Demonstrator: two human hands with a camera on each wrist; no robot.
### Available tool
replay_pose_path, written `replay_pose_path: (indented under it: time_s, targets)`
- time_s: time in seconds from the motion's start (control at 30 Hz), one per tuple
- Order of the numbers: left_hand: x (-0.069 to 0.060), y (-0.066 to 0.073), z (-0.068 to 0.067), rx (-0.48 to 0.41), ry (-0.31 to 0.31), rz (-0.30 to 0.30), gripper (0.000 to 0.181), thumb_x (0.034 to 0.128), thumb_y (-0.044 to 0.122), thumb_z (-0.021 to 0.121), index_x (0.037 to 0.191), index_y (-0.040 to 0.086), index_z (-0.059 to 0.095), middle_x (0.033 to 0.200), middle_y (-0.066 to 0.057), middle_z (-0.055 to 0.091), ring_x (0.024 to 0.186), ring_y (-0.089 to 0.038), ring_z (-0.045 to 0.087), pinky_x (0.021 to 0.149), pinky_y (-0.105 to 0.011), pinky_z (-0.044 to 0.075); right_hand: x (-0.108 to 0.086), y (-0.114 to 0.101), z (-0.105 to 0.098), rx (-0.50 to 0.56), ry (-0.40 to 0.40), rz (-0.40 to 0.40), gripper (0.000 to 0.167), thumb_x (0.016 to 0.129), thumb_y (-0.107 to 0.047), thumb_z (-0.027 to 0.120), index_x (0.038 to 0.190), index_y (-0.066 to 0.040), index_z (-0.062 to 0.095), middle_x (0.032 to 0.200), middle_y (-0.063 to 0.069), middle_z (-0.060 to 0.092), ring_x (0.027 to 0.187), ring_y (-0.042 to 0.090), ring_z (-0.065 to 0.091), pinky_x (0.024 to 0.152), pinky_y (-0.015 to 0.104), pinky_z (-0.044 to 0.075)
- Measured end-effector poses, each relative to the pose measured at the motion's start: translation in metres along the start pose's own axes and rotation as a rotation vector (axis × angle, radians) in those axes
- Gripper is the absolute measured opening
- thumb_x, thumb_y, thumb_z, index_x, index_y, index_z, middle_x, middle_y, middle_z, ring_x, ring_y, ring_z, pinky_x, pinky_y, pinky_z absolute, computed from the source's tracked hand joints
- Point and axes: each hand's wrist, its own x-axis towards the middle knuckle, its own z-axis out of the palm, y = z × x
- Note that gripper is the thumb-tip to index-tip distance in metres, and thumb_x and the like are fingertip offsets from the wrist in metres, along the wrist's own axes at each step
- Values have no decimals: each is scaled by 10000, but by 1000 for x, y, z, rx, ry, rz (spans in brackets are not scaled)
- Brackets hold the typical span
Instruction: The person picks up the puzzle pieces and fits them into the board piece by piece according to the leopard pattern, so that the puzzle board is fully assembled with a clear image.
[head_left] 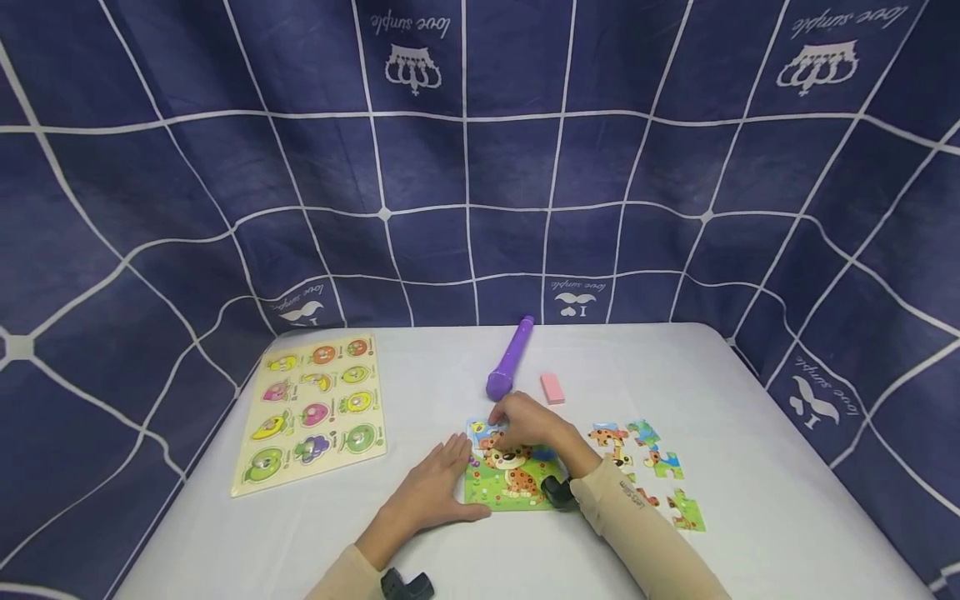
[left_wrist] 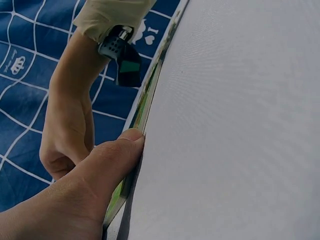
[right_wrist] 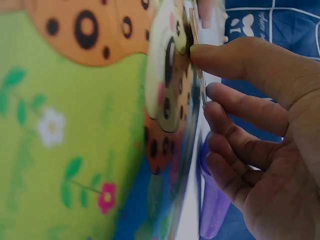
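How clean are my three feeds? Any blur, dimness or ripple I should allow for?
Head view: bright, mostly crisp, the white tabletop lit fairly evenly; left wrist: dimmer and greyer, with faint ripple lines across the tabletop; right wrist: also dim, the close puzzle board soft and blurred.

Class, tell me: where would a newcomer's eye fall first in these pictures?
Probably on the bright spotted-cat puzzle, near the middle of the white tabletop, with the right grip at its far edge. The purple microphone-shaped toy just beyond it and the fruit board on the left also stand out. Dark blue cloth hangs behind.
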Motion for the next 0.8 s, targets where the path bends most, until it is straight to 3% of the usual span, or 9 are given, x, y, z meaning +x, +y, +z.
replay_pose_path:
  time_s: [0.47, 0.57, 0.8]
  targets:
    - [0, -1, -1, -14, -11, -8, 1142, 743, 795, 578, 1508, -5, 299, 1600, -171, 255, 1499, -273, 245, 1231, -425, 236, -4, -6, 5, -1, 27, 9, 480, 691, -172, 836, 1135, -46, 704, 1108, 69, 728, 1009, 186, 627, 953, 366, 531]
    - [-1, -1, 0, -16, -12, -11, 1144, 743, 797, 576, 1510, -4, 295, 1601, -170, 254, 1499, -272, 244, 1231, -425, 235, -5, -8, 5, -28, 37, 17, 466, 691, -166, 827, 1125, -48, 709, 1081, 62, 731, 957, 163, 610, 922, 352, 531]
    - [0, 1, 0, -8, -6, -4, 1137, 744, 786, 587, 1503, -13, 307, 1596, -175, 265, 1495, -279, 254, 1229, -432, 239, -5, -7, 7, -80, 71, 35, 379, 696, -165, 802, 1049, -53, 718, 827, -39, 650, 772, 105, 550, 734, 255, 512]
